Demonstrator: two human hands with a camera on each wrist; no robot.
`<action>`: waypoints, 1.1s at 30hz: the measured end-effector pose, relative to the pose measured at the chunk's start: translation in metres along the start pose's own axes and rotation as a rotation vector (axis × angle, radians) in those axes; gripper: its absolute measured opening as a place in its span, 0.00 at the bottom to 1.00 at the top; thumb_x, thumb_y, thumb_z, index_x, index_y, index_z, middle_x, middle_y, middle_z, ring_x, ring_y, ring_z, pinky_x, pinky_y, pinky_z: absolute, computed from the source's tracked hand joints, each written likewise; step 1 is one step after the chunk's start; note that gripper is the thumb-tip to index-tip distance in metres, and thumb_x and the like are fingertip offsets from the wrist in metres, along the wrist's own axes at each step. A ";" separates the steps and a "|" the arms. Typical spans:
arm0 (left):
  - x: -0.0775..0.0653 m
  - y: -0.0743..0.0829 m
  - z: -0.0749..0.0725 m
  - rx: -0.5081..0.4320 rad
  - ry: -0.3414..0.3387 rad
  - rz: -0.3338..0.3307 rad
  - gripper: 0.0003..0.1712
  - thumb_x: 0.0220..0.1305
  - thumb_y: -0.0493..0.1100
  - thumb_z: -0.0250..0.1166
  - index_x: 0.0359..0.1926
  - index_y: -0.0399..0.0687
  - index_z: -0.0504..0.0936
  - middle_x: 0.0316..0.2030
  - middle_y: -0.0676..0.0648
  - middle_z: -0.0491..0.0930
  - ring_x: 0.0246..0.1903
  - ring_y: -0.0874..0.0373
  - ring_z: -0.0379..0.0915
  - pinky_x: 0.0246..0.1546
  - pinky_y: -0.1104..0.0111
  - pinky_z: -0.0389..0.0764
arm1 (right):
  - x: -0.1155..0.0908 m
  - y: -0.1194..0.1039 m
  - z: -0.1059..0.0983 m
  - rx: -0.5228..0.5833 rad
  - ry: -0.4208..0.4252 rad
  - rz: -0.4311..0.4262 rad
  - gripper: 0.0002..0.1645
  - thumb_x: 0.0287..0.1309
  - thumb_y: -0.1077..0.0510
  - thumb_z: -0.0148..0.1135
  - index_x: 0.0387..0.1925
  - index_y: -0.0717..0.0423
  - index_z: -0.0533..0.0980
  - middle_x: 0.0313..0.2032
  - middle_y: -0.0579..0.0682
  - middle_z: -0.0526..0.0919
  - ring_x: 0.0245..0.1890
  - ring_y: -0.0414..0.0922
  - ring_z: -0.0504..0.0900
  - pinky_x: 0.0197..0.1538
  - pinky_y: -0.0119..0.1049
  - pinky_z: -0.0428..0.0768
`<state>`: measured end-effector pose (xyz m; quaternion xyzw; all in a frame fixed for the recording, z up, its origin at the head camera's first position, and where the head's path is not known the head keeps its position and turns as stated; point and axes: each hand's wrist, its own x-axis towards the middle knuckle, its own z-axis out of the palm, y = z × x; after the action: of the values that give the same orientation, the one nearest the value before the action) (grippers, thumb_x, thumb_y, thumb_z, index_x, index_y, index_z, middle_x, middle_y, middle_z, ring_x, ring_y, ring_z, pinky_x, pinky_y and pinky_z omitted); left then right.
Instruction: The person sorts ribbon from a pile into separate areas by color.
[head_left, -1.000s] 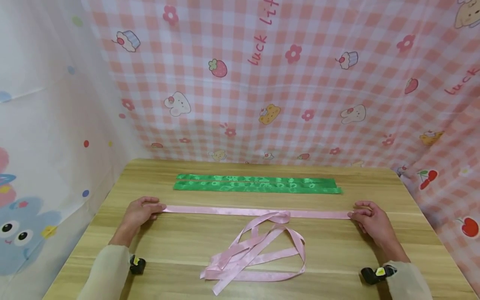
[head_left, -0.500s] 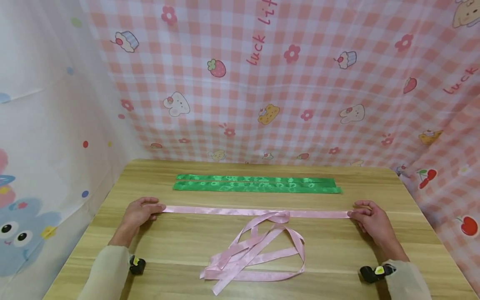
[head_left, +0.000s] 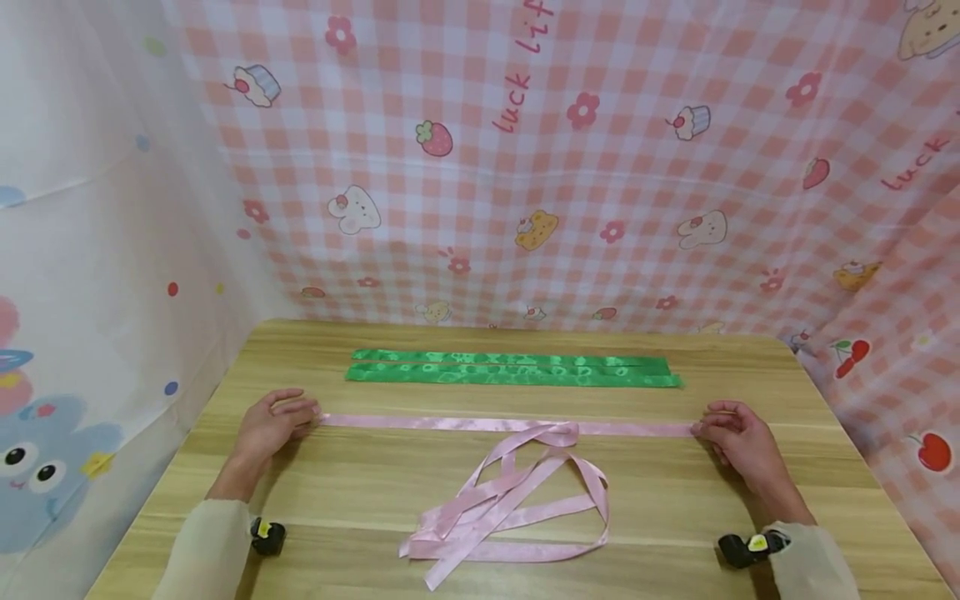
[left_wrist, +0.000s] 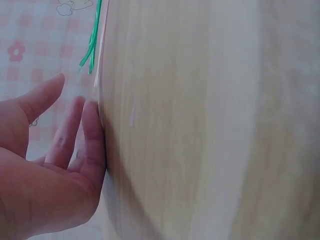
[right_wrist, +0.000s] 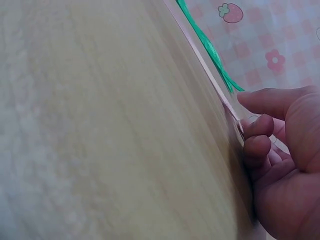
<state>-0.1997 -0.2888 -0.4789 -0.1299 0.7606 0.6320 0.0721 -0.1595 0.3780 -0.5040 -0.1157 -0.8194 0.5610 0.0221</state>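
Note:
A pink satin ribbon strip (head_left: 450,425) lies stretched straight across the wooden table. At its left end is my left hand (head_left: 272,425), thumb and fingers apart in the left wrist view; the strip's pale tip shows just past the fingertips. My right hand (head_left: 742,446) pinches the right end between its fingertips, and the right wrist view shows the ribbon running to the curled fingers (right_wrist: 257,145). Nearer the person, a loose heap of pink ribbon (head_left: 502,517) lies in loops, one loop overlapping the strip's middle.
Two green ribbon strips (head_left: 510,371) lie side by side behind the pink one. The wooden table (head_left: 337,492) ends at a pink checked cloth (head_left: 480,167) at the back. A white printed cloth (head_left: 135,250) hangs at the left.
My left hand has drawn slightly left and up, uncovering the strip's left tip. The right hand, green strips and heap have stayed put.

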 end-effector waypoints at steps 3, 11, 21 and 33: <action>-0.005 0.003 0.000 0.021 0.006 0.015 0.39 0.66 0.41 0.67 0.70 0.33 0.57 0.45 0.57 0.85 0.37 0.72 0.81 0.40 0.71 0.82 | -0.001 -0.001 0.001 0.011 0.027 -0.010 0.25 0.63 0.56 0.67 0.55 0.59 0.66 0.37 0.31 0.77 0.23 0.34 0.73 0.23 0.31 0.74; -0.027 0.029 0.046 0.096 -0.198 0.132 0.35 0.70 0.44 0.63 0.69 0.36 0.59 0.56 0.34 0.78 0.44 0.55 0.83 0.46 0.61 0.82 | -0.006 -0.023 0.023 -0.026 0.080 -0.191 0.20 0.64 0.61 0.64 0.53 0.64 0.68 0.42 0.40 0.76 0.27 0.32 0.77 0.27 0.28 0.77; -0.046 0.037 0.147 0.208 -0.485 0.204 0.24 0.66 0.34 0.64 0.61 0.38 0.69 0.49 0.34 0.81 0.42 0.46 0.81 0.38 0.60 0.81 | -0.011 -0.073 0.103 -0.182 -0.281 -0.436 0.09 0.61 0.66 0.65 0.43 0.61 0.77 0.41 0.56 0.82 0.41 0.43 0.78 0.46 0.35 0.77; -0.060 0.036 0.211 0.319 -0.562 0.239 0.25 0.60 0.37 0.70 0.57 0.44 0.72 0.44 0.42 0.80 0.39 0.56 0.78 0.37 0.65 0.79 | -0.025 -0.093 0.158 -0.199 -0.560 -0.426 0.14 0.62 0.69 0.61 0.50 0.61 0.73 0.50 0.60 0.79 0.50 0.55 0.80 0.46 0.39 0.80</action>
<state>-0.1644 -0.0694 -0.4691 0.1524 0.8101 0.5201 0.2238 -0.1764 0.1960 -0.4745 0.2138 -0.8499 0.4715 -0.0980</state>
